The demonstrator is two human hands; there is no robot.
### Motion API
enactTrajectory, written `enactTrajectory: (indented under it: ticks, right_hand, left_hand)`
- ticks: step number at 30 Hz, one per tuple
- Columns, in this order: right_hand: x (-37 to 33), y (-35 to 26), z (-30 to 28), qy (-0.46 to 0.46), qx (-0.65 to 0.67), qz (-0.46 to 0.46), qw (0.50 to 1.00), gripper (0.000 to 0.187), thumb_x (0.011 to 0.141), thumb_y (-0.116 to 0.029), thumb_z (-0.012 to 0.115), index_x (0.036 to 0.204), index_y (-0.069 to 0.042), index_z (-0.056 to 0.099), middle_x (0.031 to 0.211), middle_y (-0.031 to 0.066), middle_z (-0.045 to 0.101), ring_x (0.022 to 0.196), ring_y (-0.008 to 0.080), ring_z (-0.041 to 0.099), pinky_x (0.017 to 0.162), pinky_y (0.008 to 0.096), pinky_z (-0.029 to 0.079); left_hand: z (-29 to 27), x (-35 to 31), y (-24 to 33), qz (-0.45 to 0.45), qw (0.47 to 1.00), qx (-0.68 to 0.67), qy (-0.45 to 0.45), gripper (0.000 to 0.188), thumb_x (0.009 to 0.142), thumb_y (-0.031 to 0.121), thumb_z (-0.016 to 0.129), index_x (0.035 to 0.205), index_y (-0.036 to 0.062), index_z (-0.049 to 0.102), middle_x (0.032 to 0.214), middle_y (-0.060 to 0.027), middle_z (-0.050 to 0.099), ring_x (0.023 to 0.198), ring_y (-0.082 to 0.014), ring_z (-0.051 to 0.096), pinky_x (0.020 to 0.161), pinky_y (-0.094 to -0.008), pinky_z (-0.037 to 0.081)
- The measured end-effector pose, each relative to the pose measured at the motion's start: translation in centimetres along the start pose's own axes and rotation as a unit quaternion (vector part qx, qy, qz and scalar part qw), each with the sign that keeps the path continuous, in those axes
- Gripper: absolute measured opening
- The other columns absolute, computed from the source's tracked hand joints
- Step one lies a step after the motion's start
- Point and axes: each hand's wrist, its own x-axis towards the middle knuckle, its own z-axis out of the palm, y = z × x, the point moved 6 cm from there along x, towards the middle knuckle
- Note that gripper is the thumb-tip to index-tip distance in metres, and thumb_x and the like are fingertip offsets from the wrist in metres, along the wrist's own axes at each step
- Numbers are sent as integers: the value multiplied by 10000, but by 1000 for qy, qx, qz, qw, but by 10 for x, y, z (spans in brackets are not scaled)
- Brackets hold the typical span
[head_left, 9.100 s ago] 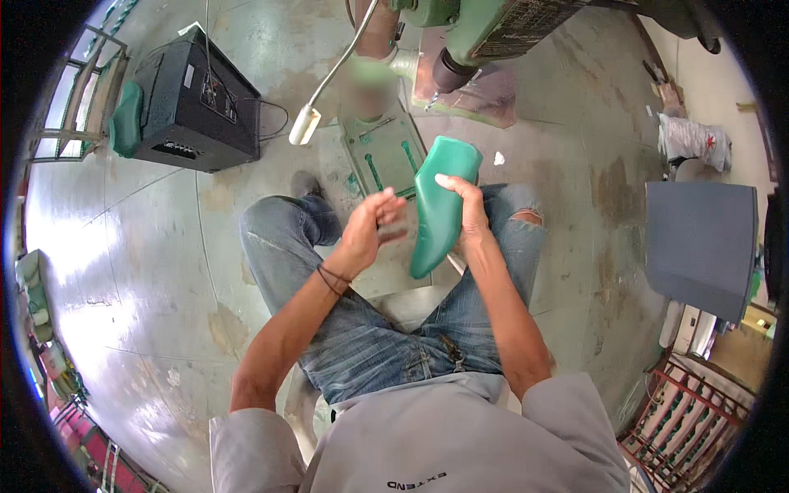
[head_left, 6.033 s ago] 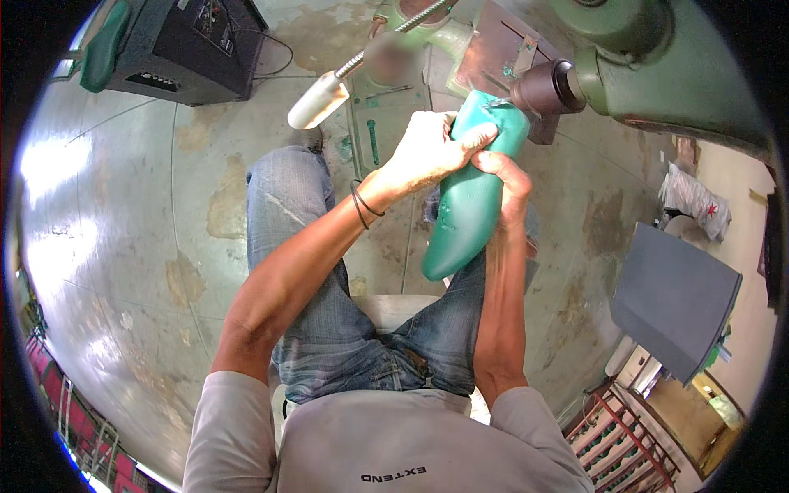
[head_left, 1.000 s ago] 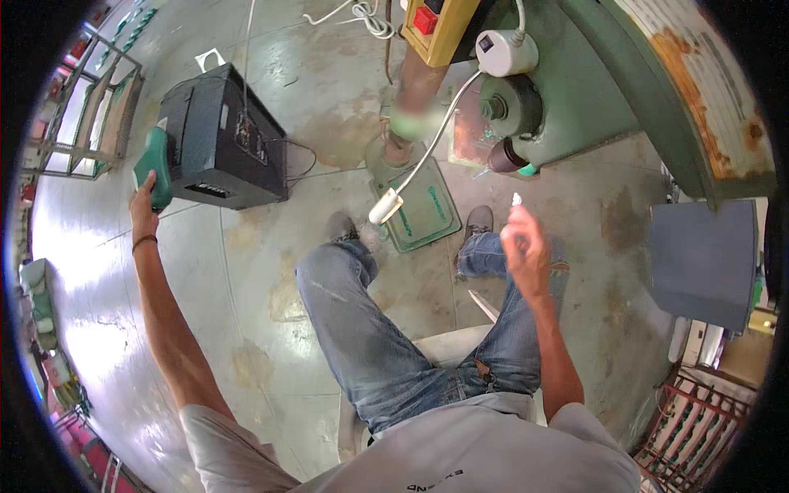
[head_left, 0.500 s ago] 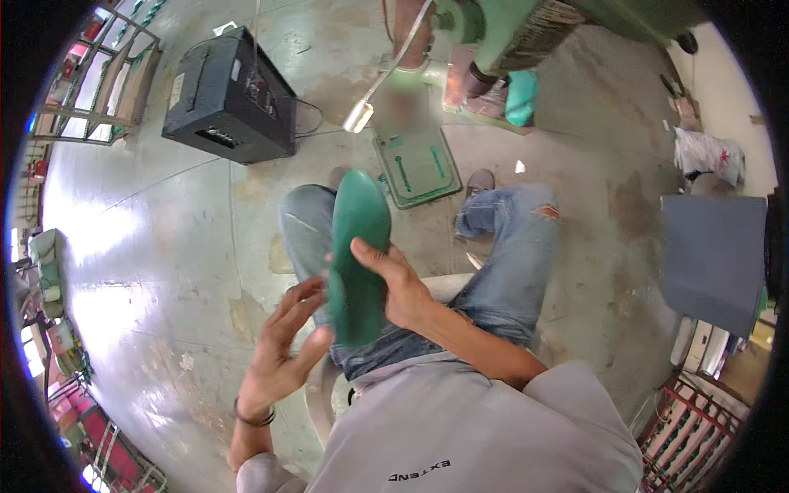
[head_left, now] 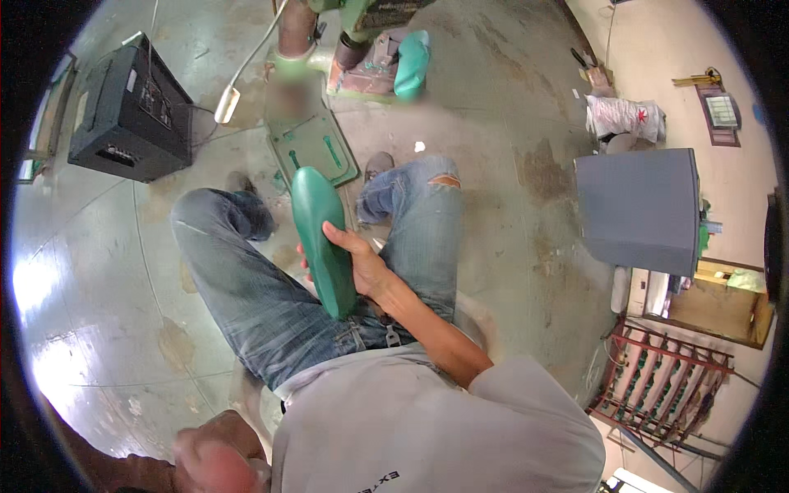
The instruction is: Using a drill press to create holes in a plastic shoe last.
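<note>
My right hand (head_left: 362,261) is wrapped round a green shoe last (head_left: 316,205), its thumb on the upper face. The last stands out from my lap between my knees, its rounded end pointing away from me. Down at the lower left, beside my shirt, is my left hand (head_left: 220,453), apart from the last. Motion smears its fingers, and I cannot make out whether anything is in them. A dark brown shape (head_left: 123,468) lies next to it, too dim to name.
Ahead stands a green machine (head_left: 366,20) with a floor pedal plate (head_left: 343,171). Another green last (head_left: 412,64) rests at its base. A black speaker box (head_left: 136,111) is at left; a grey panel-like box (head_left: 637,209) and red rack (head_left: 657,378) are at right.
My left hand has left the last and dropped to the lower left. My right hand still holds the last. The view has swung right, so the surroundings sit further left.
</note>
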Motion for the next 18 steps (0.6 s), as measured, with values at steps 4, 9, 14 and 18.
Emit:
enactTrajectory:
  ticks: [4,9,14,18]
  right_hand:
    - [7,4,-8,-28,-11,10,999,551,924,-480,642,1214,-22,545,1065,139,643,910,242,667,760,415,591]
    - [16,11,-19,-2,-42,32,999,543,921,-483,645,1185,-17,553,1058,140,646,906,231,670,763,406,593]
    - [19,17,-20,-9,-70,49,996,549,917,-478,649,1183,-7,550,1061,143,648,890,224,671,760,395,593]
    - [21,18,-21,7,-94,55,994,544,915,-467,652,1183,-5,550,1044,136,650,874,221,673,747,378,593]
  left_hand:
    - [-19,-12,-32,73,992,63,77,429,935,373,579,1344,316,462,1317,-17,485,1190,-295,472,970,-624,232]
    - [-30,-21,-46,126,978,103,133,436,931,330,587,1348,282,472,1330,-22,487,1192,-282,483,993,-600,246]
    - [-36,-29,-46,174,961,130,173,442,927,287,596,1353,248,482,1344,-26,489,1194,-269,494,1015,-576,261]
    - [-40,-31,-46,210,947,147,195,448,924,252,603,1356,221,490,1355,-30,491,1195,-259,502,1033,-557,273]
